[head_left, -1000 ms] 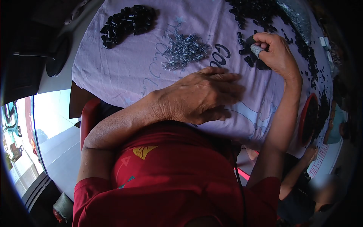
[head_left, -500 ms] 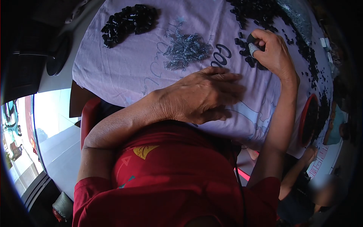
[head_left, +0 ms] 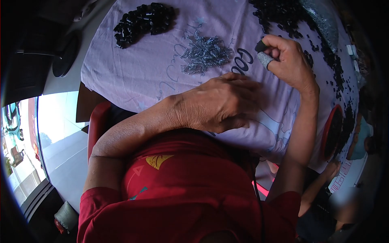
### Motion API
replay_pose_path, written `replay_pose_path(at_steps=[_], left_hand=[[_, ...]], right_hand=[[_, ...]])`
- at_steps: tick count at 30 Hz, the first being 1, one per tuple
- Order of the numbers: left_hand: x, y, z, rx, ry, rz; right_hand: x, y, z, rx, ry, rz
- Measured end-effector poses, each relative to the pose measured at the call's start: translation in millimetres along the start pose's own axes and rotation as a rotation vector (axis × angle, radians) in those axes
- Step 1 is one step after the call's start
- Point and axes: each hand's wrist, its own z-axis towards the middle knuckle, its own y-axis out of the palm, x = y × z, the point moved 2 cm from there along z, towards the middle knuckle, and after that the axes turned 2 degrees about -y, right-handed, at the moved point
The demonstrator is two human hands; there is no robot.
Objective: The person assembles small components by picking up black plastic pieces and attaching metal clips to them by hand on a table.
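My left hand [head_left: 223, 103] hovers palm-down over the near part of the cloth-covered table. Its fingers point right, blurred and shadowed, so what is under them does not show. Farther right, my right hand [head_left: 289, 60] is closed, with thumb and index finger brought near each other. A black cover [head_left: 260, 46] sits on the index fingertip and a grey wrap [head_left: 265, 60] on the thumb. Anything inside its curled fingers is hidden. A few small black parts [head_left: 308, 59] show just beyond it. Beyond my left hand lies a heap of small metal springs [head_left: 206, 54].
Black pieces form a pile [head_left: 144, 23] at the far left and a larger spread [head_left: 279, 16] at the far right. A clear bag [head_left: 322, 22] lies beside them. A red-rimmed tray [head_left: 327, 133] stands at the right edge. Another person's hand [head_left: 333, 170] shows lower right.
The small black parts by my right hand's fingertips no longer show there. That hand has turned slightly and moved a little toward me. My left hand stays nearly in place, its fingers more curled and blurred.
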Motion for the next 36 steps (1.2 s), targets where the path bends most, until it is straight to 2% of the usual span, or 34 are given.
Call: replay_pose_path(at_steps=[4, 8, 11, 17, 23, 26, 29, 32, 35, 36], left_hand=[[-8, -19, 0, 0.134, -0.001, 0.022], [-6, -26, 1, 0.123, -0.020, 0.115], [-7, -16, 1, 0.170, 0.043, 0.031], [-6, -14, 1, 0.094, 0.001, -0.046], [-9, -14, 1, 0.114, 0.001, -0.037], [-12, -14, 1, 0.180, 0.068, -0.013], [-13, -17, 0, 0.258, 0.028, -0.007], [-14, -22, -2, 0.371, -0.053, -0.032], [-14, -29, -1, 0.571, -0.147, -0.160], [-14, -30, -1, 0.571, -0.206, -0.201]], right_hand=[[-1, -1, -3, -0.007, 0.008, -0.010], [6, -4, -2, 0.025, 0.091, -0.032], [9, -3, -1, 0.170, -0.037, -0.076], [11, 7, 0, 0.160, -0.197, -0.190], [14, 14, 3, 0.190, -0.215, -0.318], [13, 14, 3, 0.191, -0.246, -0.342], [16, 13, 4, 0.201, -0.238, -0.345], [15, 8, 5, 0.233, -0.275, -0.270], [1, 6, 2, 0.298, -0.275, 0.115], [-5, 5, 1, 0.271, -0.256, 0.200]])
